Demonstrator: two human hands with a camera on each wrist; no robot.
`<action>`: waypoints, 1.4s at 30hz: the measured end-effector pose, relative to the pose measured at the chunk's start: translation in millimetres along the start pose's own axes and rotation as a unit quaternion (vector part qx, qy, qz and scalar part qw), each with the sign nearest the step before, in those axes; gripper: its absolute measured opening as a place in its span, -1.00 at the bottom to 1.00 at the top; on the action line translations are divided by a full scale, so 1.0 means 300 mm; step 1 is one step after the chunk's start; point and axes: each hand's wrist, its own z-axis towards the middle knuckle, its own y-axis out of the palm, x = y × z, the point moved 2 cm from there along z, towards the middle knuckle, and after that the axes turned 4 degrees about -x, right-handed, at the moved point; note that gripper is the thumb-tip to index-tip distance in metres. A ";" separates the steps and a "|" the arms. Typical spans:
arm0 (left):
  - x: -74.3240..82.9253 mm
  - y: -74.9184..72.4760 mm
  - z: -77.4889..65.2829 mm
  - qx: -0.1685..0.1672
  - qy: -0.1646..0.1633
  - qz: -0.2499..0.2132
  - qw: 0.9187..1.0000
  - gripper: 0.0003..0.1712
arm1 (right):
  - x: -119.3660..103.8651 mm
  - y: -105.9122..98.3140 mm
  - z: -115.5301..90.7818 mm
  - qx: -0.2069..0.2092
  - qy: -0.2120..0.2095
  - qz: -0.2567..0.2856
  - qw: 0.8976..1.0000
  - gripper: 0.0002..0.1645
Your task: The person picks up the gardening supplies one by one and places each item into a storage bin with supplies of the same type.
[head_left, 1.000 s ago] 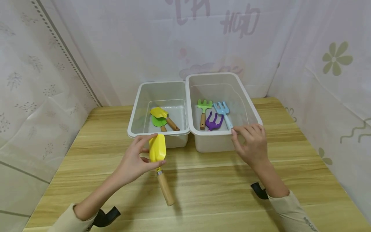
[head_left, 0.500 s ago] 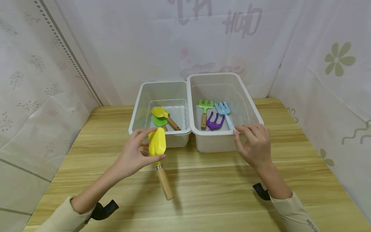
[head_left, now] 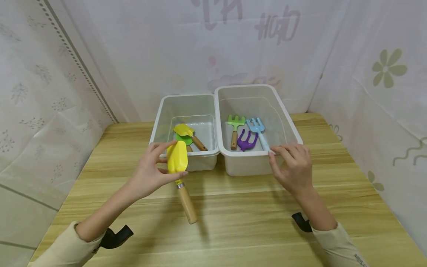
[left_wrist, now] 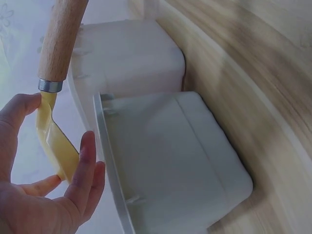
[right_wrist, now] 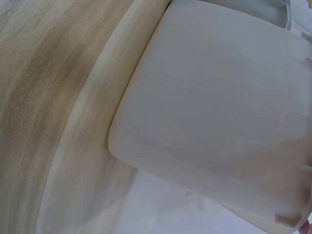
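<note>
Head view: yellow trowel (head_left: pixel 177 160) in left hand (head_left: pixel 149 177), blade away, handle toward person.

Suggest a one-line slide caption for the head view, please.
Left hand holds a yellow trowel by its blade before two bins; right hand rests on the right bin's rim.

three trowels (head_left: pixel 178 160), three rakes (head_left: pixel 247 139), two bins (head_left: pixel 218 148).

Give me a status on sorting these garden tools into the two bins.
Done: two trowels, yellow and green, lie in the left bin; three rakes, green, purple and blue, lie in the right bin.
In hand: the left hand holds a yellow scoop by its blade just before the left bin; the right hand rests on the right bin's front rim.
Left: the scoop is not yet in a bin.
</note>
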 end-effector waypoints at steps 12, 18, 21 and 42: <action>0.008 -0.059 0.040 -0.011 -0.018 0.029 0.999 0.04 | -0.001 0.007 -0.010 0.000 0.012 0.003 1.000 -0.57; 0.015 -0.077 0.066 -0.016 -0.011 0.042 0.999 0.05 | -0.006 0.007 -0.009 0.008 0.015 0.011 1.000 -0.63; 0.018 -0.083 0.078 -0.021 -0.013 0.046 0.999 0.05 | -0.006 0.007 -0.009 0.008 0.017 0.012 1.000 -0.63; 0.025 -0.128 0.140 -0.031 -0.025 0.089 0.995 0.04 | -0.008 0.012 -0.010 0.006 0.021 0.013 1.000 -0.59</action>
